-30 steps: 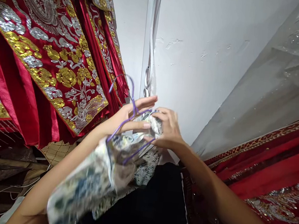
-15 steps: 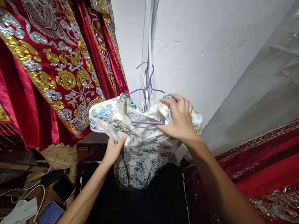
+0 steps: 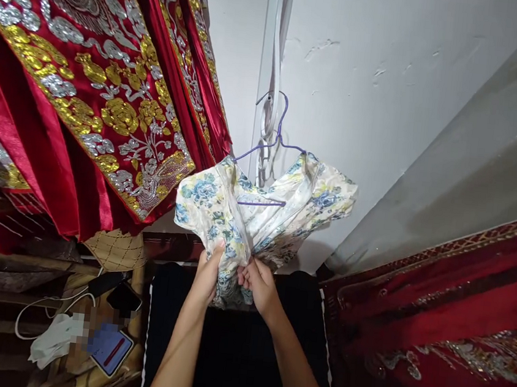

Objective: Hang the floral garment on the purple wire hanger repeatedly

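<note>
A white blouse with blue and yellow flowers [image 3: 207, 197] hangs in front of me on a purple wire hanger [image 3: 279, 135]. Its short sleeves spread to both sides, and the hanger's lower bar shows across the open neckline. My left hand [image 3: 208, 274] is closed on the left front of the blouse, thumb on top of the cloth. Beside it, my right hand [image 3: 258, 283] pinches the front edge of the blouse below the V of the neckline. The blouse's lower part is largely hidden behind my hands.
A white strap [image 3: 278, 48] runs down the wall behind the hanger. Red cloth with gold and silver sequins [image 3: 123, 114] hangs at left, more red cloth [image 3: 481, 315] at right. A lit phone [image 3: 115, 351], a dark phone [image 3: 124, 299] and a white cable [image 3: 27, 311] lie lower left.
My right hand has left the right shoulder of the blouse and moved down to the front edge. The blouse now hangs flatter, with both shoulders on the hanger.
</note>
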`<state>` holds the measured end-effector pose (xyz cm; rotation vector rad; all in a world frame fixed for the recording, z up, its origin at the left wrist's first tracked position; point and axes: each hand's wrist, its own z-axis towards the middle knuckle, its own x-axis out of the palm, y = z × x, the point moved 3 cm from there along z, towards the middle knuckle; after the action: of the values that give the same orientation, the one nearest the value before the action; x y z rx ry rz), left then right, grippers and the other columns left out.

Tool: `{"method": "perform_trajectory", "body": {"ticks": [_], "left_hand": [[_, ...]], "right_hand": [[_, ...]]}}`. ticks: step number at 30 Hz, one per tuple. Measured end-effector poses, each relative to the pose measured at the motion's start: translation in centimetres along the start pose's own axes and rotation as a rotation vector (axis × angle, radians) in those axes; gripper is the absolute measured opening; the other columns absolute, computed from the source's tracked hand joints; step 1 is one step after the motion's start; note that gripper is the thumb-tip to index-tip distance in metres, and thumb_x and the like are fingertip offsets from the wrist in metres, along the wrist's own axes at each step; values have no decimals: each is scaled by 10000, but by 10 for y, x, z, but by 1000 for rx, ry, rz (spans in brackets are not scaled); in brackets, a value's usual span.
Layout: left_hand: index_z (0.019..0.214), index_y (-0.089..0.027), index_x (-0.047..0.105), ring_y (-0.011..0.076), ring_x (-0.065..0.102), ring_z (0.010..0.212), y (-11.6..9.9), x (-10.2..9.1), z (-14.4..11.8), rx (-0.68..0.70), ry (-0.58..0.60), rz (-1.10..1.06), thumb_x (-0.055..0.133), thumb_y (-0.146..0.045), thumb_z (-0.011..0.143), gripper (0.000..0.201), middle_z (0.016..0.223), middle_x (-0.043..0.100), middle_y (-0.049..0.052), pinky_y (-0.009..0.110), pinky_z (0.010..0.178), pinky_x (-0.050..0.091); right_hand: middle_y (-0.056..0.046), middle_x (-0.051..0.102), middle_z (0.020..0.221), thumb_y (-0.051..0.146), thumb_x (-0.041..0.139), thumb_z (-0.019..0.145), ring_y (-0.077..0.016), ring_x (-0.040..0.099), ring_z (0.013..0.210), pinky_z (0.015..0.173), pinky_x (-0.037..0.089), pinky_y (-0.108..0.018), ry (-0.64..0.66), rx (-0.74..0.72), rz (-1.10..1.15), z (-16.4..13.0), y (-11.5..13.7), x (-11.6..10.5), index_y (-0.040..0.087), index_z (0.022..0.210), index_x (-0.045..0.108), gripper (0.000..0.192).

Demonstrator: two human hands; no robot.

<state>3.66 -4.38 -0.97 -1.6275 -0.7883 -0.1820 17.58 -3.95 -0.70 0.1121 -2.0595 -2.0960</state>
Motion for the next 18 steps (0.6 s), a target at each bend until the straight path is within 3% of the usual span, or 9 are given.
{"method": "perform_trajectory", "body": {"ticks": [9, 11, 13, 14, 16, 18], "left_hand": [[1287, -197, 614, 280, 661, 1207, -3, -6, -1, 288, -62, 90, 781, -417, 830, 534, 1193, 713, 125, 414, 1047, 518], [1376, -229, 535, 280, 616, 1257, -4, -8, -5, 510, -199, 210, 774, -374, 837, 607, 1297, 645, 125, 431, 1072, 493], [1404, -243, 494, 282, 550, 1312, -5, -8, -16, 835, -378, 397, 804, -304, 797, 684, 1378, 557, 133, 452, 1118, 441], [1374, -240, 520, 282, 531, 1317, -3, -4, -22, 979, -407, 511, 811, -263, 779, 664, 1374, 538, 134, 458, 1131, 420], [1273, -221, 599, 273, 545, 1275, 8, 9, -31, 1119, -225, 726, 760, -187, 799, 501, 1299, 563, 131, 452, 1111, 431], [1203, -205, 637, 245, 610, 1159, 25, 23, -34, 1044, 64, 806, 653, -127, 849, 362, 1186, 622, 117, 409, 1020, 496]], "right_hand": [[-10, 512, 582, 417, 552, 889, -154, 421, 532, 525, 334, -307, -69, 39, 9, 0, 0, -15, 217, 709, 607, 275], [-6, 503, 568, 390, 553, 870, -153, 422, 539, 526, 330, -301, -89, 32, 1, -2, 1, -17, 211, 685, 597, 261], [-4, 498, 545, 352, 548, 848, -150, 417, 529, 522, 318, -297, -100, 31, -8, -4, 5, -18, 206, 652, 596, 250], [-4, 502, 536, 329, 546, 833, -147, 413, 520, 518, 310, -295, -98, 32, -11, -5, 7, -18, 203, 641, 600, 237], [3, 499, 517, 289, 540, 804, -142, 412, 508, 516, 303, -291, -90, 29, -15, -8, 12, -17, 199, 633, 615, 208], [21, 468, 486, 267, 534, 787, -134, 404, 491, 514, 299, -284, -80, 22, -41, -11, 16, -18, 196, 634, 626, 192]]}}
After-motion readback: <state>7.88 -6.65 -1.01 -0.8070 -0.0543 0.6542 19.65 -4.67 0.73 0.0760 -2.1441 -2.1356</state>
